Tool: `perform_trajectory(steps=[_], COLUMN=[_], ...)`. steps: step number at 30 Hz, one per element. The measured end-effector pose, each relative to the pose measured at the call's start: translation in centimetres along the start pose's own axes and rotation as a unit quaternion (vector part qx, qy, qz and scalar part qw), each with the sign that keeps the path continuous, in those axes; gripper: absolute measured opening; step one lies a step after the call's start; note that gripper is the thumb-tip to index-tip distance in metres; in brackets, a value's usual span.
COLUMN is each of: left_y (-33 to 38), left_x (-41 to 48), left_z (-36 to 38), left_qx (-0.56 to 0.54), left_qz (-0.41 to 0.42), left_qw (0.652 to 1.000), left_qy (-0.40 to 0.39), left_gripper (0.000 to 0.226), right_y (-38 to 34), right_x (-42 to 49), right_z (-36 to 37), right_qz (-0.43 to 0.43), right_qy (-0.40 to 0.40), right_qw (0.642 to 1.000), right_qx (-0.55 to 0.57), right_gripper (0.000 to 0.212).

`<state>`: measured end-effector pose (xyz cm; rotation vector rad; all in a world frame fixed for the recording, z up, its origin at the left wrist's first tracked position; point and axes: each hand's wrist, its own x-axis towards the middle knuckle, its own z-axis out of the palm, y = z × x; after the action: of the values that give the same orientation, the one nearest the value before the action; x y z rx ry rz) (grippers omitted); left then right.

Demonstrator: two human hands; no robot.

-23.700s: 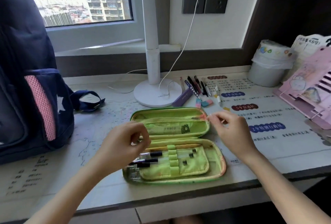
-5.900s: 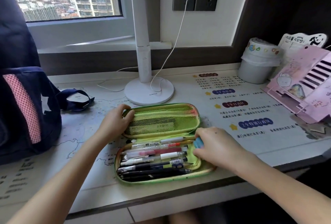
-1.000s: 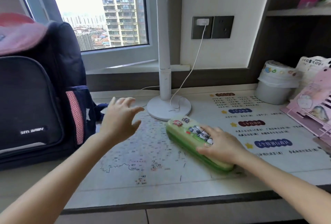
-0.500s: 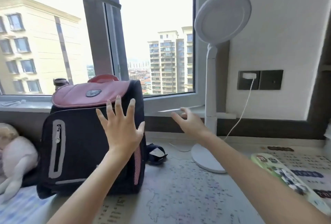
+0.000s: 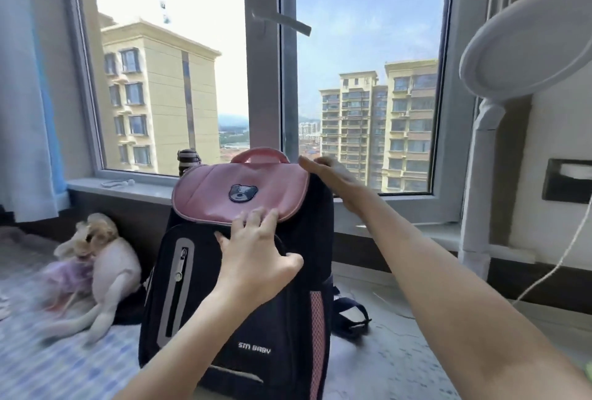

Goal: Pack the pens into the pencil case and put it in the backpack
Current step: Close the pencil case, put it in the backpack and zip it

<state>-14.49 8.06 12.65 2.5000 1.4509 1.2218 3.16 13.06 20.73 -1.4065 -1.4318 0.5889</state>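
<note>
Two loose-fingered hands now touching backpack [image 5: 282, 319], left hand [image 5: 256, 255] at flap [image 5: 208, 194], right hand [image 5: 333, 178] on top

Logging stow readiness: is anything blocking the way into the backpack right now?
Yes: the pink flap lies closed over the top of the backpack. The left hand touches its lower edge; the right hand rests on the top right corner.

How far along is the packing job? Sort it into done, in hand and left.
Done: earlier the pens went in and the case was closed. In hand: the left hand touches the pink flap of the backpack; the right hand rests on its top corner. Left: the flap is down; the case must go inside.
</note>
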Motion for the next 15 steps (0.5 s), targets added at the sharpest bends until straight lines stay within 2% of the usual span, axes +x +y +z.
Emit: perform_trajectory(steps=[2,4,10,12,15], left_y=[-1.2,-2.3,-3.1,-2.5,0.1], left_x=[-1.0,-1.6,-3.6,-3.7,-3.7], left_z=[-1.6,-2.8,-5.3,-5.4,-4.5], left_qx=[-0.036,-0.075,-0.154,-0.194,-0.274], left_qz=[0.026,0.056,0.104,0.112,0.106], left_qw=[0.999,0.996,0.983,0.975,0.955], left_qy=[-0.001,0.003,-0.003,-0.013,-0.048], left_gripper=[0.080,0.079,0.065,0.063,0.057], right_y=[-0.5,-1.2,-4.5,-4.7,-4.1], right_x=[-0.6,-1.7,-9.1,-12.0,-16.7], right_z=[0.1,-0.1,-2.5,-3.9,-6.1], right_qz=[-0.008,-0.009,0.024,0.065,0.139], right_qy=[0.014,0.024,0.068,0.069,0.053], right_qw=[0.999,0.994,0.966,0.975,0.986], right_qx=[-0.042,-0.106,-0.247,-0.199,-0.072], right_gripper=[0.058,0.052,0.054,0.055,0.043])
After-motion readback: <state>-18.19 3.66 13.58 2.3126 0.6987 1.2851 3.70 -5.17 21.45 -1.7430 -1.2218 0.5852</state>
